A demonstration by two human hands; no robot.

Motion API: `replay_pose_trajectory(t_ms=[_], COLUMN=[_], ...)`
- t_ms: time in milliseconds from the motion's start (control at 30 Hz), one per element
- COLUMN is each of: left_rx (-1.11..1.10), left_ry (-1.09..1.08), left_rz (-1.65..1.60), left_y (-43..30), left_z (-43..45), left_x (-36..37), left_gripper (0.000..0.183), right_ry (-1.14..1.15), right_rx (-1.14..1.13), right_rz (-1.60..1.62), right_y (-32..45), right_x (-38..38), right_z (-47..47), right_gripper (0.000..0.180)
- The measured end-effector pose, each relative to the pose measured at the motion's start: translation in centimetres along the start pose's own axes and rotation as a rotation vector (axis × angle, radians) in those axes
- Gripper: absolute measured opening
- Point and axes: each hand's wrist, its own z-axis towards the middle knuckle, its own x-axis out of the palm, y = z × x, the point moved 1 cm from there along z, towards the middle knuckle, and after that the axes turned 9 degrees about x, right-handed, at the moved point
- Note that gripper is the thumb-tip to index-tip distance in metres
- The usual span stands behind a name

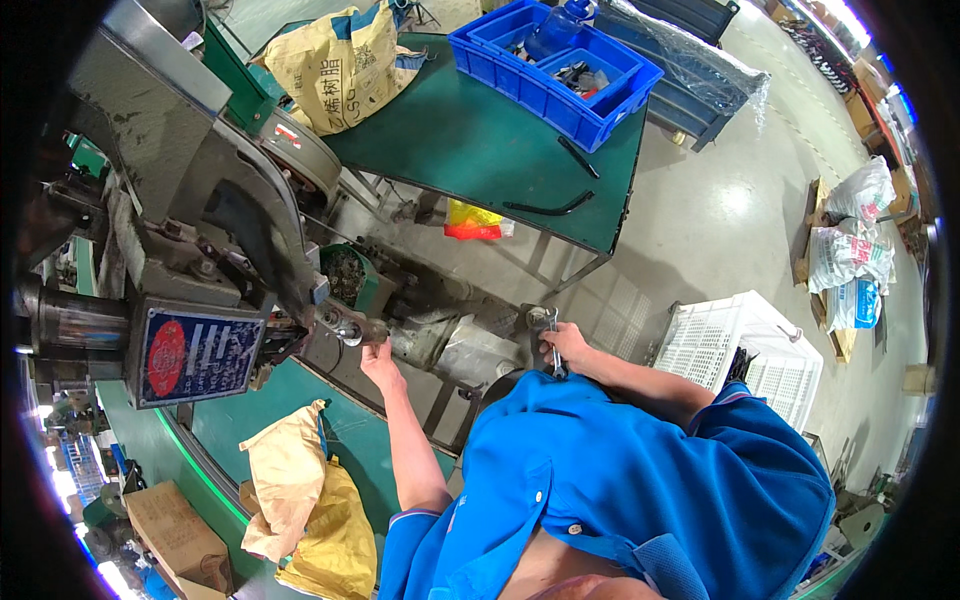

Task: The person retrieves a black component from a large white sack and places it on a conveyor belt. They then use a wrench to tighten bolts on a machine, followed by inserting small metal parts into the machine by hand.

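My right hand is closed around a metal wrench, low in front of my body at the centre. My left hand reaches up to a metal part at the end of the machine's arm, its fingertips touching the underside. The large grey machine fills the left, with a blue and red plate on its front. Just behind the metal part sits a green container of small dark pieces.
A green table ahead holds a blue crate, a printed sack and two black strips. A white plastic basket stands at my right. Paper sacks lie on a green surface at lower left, near a cardboard box.
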Motion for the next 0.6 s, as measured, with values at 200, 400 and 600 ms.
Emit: replay_pose_trajectory(t_ms=[200,400,600], left_rx=[0.097,-0.045,0.076], left_ry=[-0.106,-0.055,-0.185], left_rz=[0.036,0.033,0.052], left_y=[-0.6,-1.0,-1.4], left_z=[-0.3,-0.5,-0.7], left_x=[1.7,0.6,3.3], left_gripper=[0.034,0.037,0.032], right_ry=[-0.006,0.043,0.040], right_rx=[-0.005,0.001,-0.005], right_rz=[-0.007,0.016,-0.006], right_y=[0.4,0.6,1.7], right_x=[-0.1,-0.5,-0.4], right_z=[0.8,2.1,1.5], right_gripper=[0.009,0.008,0.008])
